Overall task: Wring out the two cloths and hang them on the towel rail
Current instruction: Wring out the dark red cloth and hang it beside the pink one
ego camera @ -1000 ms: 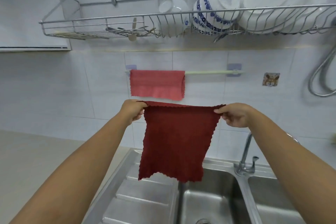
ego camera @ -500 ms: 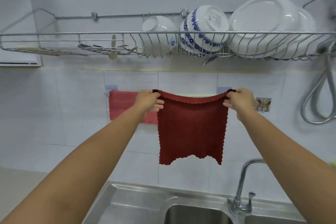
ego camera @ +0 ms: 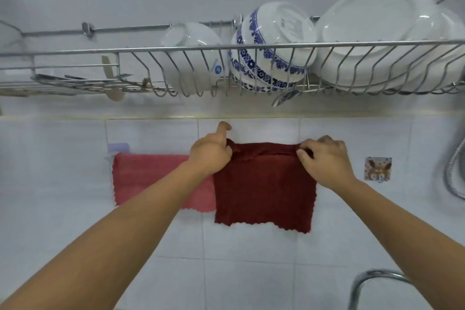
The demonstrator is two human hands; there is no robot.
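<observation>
A dark red cloth (ego camera: 264, 186) hangs flat against the tiled wall, its top edge folded over the towel rail, which is almost wholly hidden behind the cloths. My left hand (ego camera: 211, 152) grips the cloth's top left corner, thumb raised. My right hand (ego camera: 325, 158) pinches the top right corner. A lighter pink cloth (ego camera: 148, 178) hangs on the rail just to the left, its right part covered by my left forearm. The rail's pale left bracket (ego camera: 117, 149) shows above the pink cloth.
A wire dish rack (ego camera: 226, 49) runs across the wall just above my hands, holding white bowls, a blue-patterned bowl (ego camera: 273, 48) and plates. A sticker hook (ego camera: 378, 168) sits to the right, a shower hose (ego camera: 453, 171) at the far right, a tap spout (ego camera: 375, 278) below right.
Both hands lifted the dark red cloth from over the sink up to the rail and laid its top edge over it beside the pink cloth. The view tilted upward.
</observation>
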